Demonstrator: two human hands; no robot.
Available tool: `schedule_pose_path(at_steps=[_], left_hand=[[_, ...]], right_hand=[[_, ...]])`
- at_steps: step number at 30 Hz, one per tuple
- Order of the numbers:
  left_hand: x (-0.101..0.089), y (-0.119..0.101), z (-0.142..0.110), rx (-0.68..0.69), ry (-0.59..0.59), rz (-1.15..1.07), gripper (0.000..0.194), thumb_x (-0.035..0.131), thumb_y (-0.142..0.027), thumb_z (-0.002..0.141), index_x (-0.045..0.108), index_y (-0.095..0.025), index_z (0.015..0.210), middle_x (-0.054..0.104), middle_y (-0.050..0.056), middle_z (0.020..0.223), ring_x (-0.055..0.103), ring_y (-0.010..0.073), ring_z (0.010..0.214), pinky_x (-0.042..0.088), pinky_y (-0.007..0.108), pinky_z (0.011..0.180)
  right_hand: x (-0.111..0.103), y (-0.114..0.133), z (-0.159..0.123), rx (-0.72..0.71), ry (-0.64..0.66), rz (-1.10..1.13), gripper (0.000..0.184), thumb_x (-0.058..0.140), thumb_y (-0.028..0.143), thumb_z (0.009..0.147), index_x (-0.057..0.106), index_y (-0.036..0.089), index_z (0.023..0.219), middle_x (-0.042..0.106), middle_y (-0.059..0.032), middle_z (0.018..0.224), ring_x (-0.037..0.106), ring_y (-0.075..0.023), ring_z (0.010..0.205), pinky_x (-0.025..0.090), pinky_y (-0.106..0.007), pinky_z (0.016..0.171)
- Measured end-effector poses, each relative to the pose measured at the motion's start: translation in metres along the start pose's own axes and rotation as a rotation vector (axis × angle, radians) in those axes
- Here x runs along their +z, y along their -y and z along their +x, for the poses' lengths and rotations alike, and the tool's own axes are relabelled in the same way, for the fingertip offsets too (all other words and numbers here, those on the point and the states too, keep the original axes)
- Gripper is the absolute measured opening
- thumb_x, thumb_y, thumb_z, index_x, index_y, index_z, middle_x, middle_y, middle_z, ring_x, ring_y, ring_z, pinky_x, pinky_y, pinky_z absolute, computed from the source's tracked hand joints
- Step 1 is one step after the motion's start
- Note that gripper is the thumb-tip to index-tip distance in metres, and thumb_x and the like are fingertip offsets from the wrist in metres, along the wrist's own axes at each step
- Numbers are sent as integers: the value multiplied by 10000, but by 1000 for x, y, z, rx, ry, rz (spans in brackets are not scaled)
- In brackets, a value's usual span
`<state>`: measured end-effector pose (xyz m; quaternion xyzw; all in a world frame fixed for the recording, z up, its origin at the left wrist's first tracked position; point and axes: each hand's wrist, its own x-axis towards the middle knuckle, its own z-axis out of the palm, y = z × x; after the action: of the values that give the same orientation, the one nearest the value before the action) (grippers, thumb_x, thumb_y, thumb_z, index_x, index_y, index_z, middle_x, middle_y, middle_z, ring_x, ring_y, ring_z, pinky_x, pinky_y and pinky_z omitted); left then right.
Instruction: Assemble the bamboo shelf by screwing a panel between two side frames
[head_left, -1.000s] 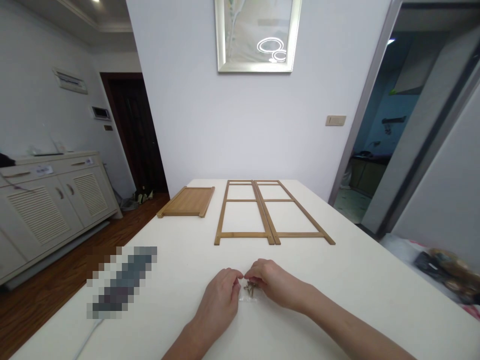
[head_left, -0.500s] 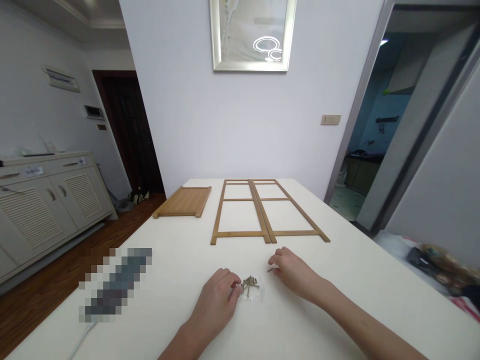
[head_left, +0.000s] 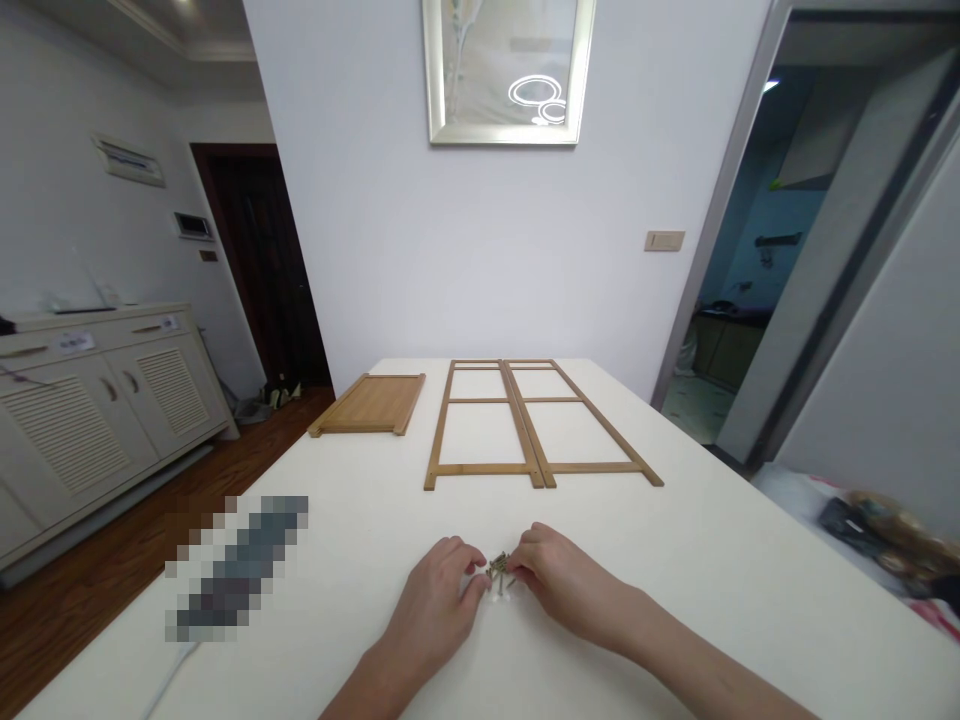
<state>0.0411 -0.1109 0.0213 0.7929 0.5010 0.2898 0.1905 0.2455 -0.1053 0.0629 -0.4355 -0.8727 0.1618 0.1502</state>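
Screws point(head_left: 499, 563), well in from the far edge of the tabletop point(head_left: 360, 530): light and stiff, we reckon, best pinched by the shank! Our right hand point(head_left: 553, 575) crowds them, our left hand point(head_left: 439, 592) curls alongside; whether fingers point(head_left: 519, 562) grip any, we can't tell.

The person's right hand point(head_left: 553, 572) is covering some of the screws point(head_left: 499, 563), which are appearing too small and jumbled to count; whether it is pinching one isn't showing. Pixelation is masking a dark object point(head_left: 244, 570), and a white cable point(head_left: 166, 678) is running off the bottom edge. The top edge is cropping the picture frame point(head_left: 504, 134); the left edge, the cabinet point(head_left: 112, 395).
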Motion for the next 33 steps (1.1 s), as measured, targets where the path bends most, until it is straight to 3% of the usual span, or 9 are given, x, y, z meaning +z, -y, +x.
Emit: schedule_pose_path(at_steps=[5, 13, 20, 24, 29, 33], left_hand=[[-1, -2, 0, 14, 1, -19, 163, 480, -161, 856, 637, -197, 882, 634, 43, 865, 581, 196, 865, 430, 329, 798], [0, -3, 0, -8, 66, 94, 103, 530, -175, 819, 579, -196, 731, 610, 21, 766, 553, 198, 811, 401, 319, 739], [-2, -3, 1, -29, 11, 29, 136, 488, -170, 848, 608, -193, 788, 613, 28, 770, 557, 184, 767, 413, 312, 720], [-1, -2, 0, 24, 32, -18, 138, 512, -145, 823, 639, -198, 814, 610, 22, 773, 568, 177, 776, 426, 301, 732], [0, -3, -3, 94, 106, -35, 209, 511, -151, 842, 703, -234, 830, 617, 29, 834, 582, 175, 831, 441, 291, 754], [-1, -4, -3, 102, 106, -38, 219, 501, -163, 859, 710, -227, 836, 627, 40, 843, 585, 180, 843, 451, 300, 772]], right_hand=[[3, 2, -5, 45, -48, -3, 284, 453, 82, 898, 710, 201, 893, 647, -52, 836, 553, -181, 875, 407, -272, 754], [11, 8, -7, 7, 67, -139, 242, 474, 109, 896, 658, 181, 757, 597, -56, 829, 516, -173, 845, 381, -267, 701], [5, 5, -9, 57, -45, -73, 262, 460, 66, 875, 691, 188, 852, 619, -58, 838, 528, -178, 859, 402, -268, 730], [9, 4, -9, 52, -24, -76, 297, 462, 56, 867, 693, 218, 960, 622, -50, 859, 533, -182, 873, 397, -269, 727], [19, 1, -5, 65, 5, -135, 263, 446, 109, 913, 689, 204, 877, 618, -55, 844, 536, -182, 862, 381, -265, 689], [20, 1, -5, 46, -48, -126, 234, 463, 101, 910, 672, 191, 857, 617, -55, 850, 535, -183, 862, 390, -272, 701]])
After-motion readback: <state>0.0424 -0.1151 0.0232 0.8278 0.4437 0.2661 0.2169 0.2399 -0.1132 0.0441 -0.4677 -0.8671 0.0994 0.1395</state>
